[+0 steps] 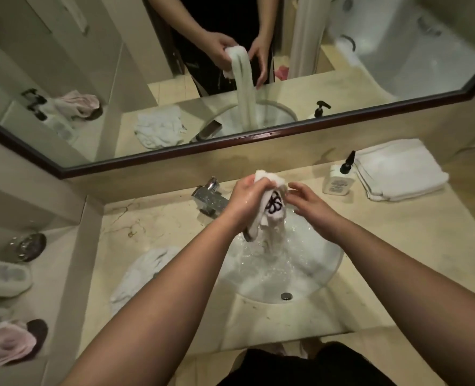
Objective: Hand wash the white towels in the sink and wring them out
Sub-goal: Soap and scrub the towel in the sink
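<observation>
A person stands at a bathroom counter, seen from above, both bare arms reaching forward over a round sink (328,277) full of water. The left hand (247,196) grips the top of a wet white towel (269,215), fingers curled tightly around the bunched cloth. The towel hangs down in a long, limp rope, its lower end trailing into the water. It bears a dark embroidered mark on the side facing the viewer. The right hand (304,199) hovers just beside the towel at the same height, fingers loosely spread and holding nothing.

The towel looks soaked, so it is probably heavy for its size, soft, floppy and dripping. It should not slip much, since terry cloth grips well. For wringing, a good hold would likely be one hand at the top and the other lower on the hanging rope, twisting in opposite directions.

A chrome faucet (210,197) sits just left of the hands, at the far edge of the basin, close enough to bump an elbow or snag the cloth. A crumpled white towel (136,274) lies on the counter to the near left of the sink. At the far right stand a pump bottle (338,179) and a stack of folded white towels (398,169). A mirror (91,65) spans the far wall.
</observation>
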`<action>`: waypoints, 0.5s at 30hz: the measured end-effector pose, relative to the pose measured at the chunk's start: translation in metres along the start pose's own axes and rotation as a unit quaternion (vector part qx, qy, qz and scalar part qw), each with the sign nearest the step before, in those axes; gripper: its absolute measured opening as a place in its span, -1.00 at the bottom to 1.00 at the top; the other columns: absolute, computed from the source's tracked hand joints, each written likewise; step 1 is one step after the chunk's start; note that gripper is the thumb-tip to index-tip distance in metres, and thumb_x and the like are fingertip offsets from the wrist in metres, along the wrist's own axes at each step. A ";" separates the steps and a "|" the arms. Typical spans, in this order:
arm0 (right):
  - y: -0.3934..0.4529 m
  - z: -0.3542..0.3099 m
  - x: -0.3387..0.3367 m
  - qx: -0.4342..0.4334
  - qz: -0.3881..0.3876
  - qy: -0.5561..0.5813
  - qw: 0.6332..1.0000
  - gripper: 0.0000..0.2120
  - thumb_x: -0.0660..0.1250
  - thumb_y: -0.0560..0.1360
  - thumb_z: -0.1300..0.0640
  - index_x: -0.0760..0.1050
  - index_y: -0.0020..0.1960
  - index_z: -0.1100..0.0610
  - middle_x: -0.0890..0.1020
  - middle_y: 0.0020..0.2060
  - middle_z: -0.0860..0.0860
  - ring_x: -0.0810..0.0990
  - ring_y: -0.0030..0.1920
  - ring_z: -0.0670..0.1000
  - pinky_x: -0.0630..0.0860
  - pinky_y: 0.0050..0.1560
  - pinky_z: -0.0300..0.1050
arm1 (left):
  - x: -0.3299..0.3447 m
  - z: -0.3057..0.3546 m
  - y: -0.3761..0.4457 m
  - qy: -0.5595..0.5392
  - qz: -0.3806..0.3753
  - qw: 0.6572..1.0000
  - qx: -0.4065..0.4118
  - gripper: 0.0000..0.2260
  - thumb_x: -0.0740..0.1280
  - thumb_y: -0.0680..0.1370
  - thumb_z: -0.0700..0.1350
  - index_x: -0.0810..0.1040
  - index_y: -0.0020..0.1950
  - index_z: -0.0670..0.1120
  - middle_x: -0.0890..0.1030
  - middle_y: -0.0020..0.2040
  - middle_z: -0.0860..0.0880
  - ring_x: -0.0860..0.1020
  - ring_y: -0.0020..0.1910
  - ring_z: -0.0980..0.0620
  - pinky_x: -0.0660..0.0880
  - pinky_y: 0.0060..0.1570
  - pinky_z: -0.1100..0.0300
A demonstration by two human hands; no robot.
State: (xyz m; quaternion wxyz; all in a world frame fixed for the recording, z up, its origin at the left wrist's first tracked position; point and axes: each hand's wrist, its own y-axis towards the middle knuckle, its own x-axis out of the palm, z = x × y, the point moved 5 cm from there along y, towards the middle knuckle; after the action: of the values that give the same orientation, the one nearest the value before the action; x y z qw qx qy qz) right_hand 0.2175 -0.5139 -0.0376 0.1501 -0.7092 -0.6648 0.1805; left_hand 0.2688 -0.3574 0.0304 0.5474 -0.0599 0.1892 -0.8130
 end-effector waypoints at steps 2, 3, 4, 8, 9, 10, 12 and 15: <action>0.012 0.016 0.014 0.018 -0.098 0.038 0.994 -0.25 0.44 0.49 -0.13 0.19 0.57 -0.04 0.40 0.47 -0.05 0.40 0.42 -0.05 0.22 0.46 0.02 | -0.002 0.019 -0.001 -0.029 0.008 1.000 -0.005 -0.94 0.30 0.57 -0.15 0.53 -0.05 -0.13 0.61 -0.21 -0.11 0.60 -0.28 -0.07 0.54 -0.38 0.16; 0.015 0.018 0.019 0.020 -0.124 0.049 0.991 -0.22 0.46 0.47 -0.07 0.18 0.58 -0.01 0.43 0.45 -0.06 0.43 0.38 -0.09 0.26 0.42 -0.05 | -0.002 0.029 -0.002 -0.038 0.004 0.999 -0.004 -0.93 0.29 0.57 -0.15 0.52 -0.05 -0.14 0.60 -0.21 -0.12 0.60 -0.30 -0.07 0.53 -0.41 0.15; 0.020 0.020 0.024 0.018 -0.134 0.047 0.990 -0.17 0.52 0.42 -0.03 0.20 0.57 0.02 0.48 0.41 -0.05 0.47 0.34 -0.10 0.32 0.39 -0.10 | -0.003 0.039 -0.001 -0.039 -0.002 0.999 -0.001 -0.92 0.28 0.57 -0.15 0.51 -0.04 -0.15 0.60 -0.21 -0.13 0.60 -0.31 -0.06 0.52 -0.44 0.16; 0.034 0.031 0.036 0.005 -0.113 -0.028 0.993 -0.16 0.65 0.28 0.06 0.33 0.47 0.00 0.58 0.23 -0.10 0.56 0.23 -0.10 0.53 0.11 -0.28 | -0.006 0.076 0.000 -0.075 -0.024 0.997 0.017 -0.76 0.32 0.46 -0.07 0.51 0.01 -0.22 0.58 -0.18 -0.22 0.58 -0.23 -0.14 0.52 -0.29 0.10; 0.037 0.035 0.039 -0.004 -0.105 -0.038 0.994 -0.21 0.65 0.30 0.11 0.37 0.44 -0.01 0.59 0.19 -0.12 0.57 0.19 -0.11 0.53 0.01 -0.34 | -0.008 0.084 0.000 -0.099 -0.029 0.995 0.016 -0.71 0.32 0.41 -0.05 0.50 0.02 -0.22 0.57 -0.19 -0.23 0.57 -0.22 -0.15 0.51 -0.23 0.06; 0.040 0.040 0.040 -0.009 -0.098 -0.043 0.994 -0.24 0.65 0.30 0.16 0.40 0.41 0.00 0.61 0.16 -0.13 0.58 0.16 -0.10 0.55 -0.02 -0.36 | -0.011 0.091 0.000 -0.123 -0.039 0.991 0.019 -0.70 0.31 0.39 -0.05 0.49 0.01 -0.22 0.56 -0.20 -0.21 0.56 -0.22 -0.14 0.50 -0.20 0.04; 0.046 0.048 0.043 -0.016 -0.079 -0.045 0.996 -0.27 0.67 0.27 0.17 0.44 0.36 0.01 0.63 0.14 -0.11 0.59 0.15 -0.07 0.59 0.09 -0.20 | -0.018 0.103 0.000 -0.160 -0.066 0.985 0.028 -0.74 0.29 0.41 -0.06 0.47 -0.02 -0.22 0.55 -0.23 -0.17 0.54 -0.25 -0.11 0.50 -0.18 0.04; 0.059 0.049 0.047 -0.018 -0.056 -0.100 0.993 -0.42 0.67 0.27 0.07 0.56 0.23 0.01 0.67 0.05 -0.07 0.61 0.09 -0.02 0.57 0.09 -0.05 | -0.027 0.117 -0.004 -0.184 -0.091 0.978 0.040 -0.81 0.21 0.48 -0.08 0.43 -0.06 -0.20 0.53 -0.25 -0.13 0.52 -0.26 -0.06 0.52 -0.19 0.08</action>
State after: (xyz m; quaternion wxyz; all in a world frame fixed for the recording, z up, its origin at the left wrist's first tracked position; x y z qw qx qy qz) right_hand 0.2503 -0.4722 -0.1111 0.0802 -0.6519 -0.7181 0.2300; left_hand 0.3117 -0.3602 0.1427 0.4981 -0.2032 0.0463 -0.8417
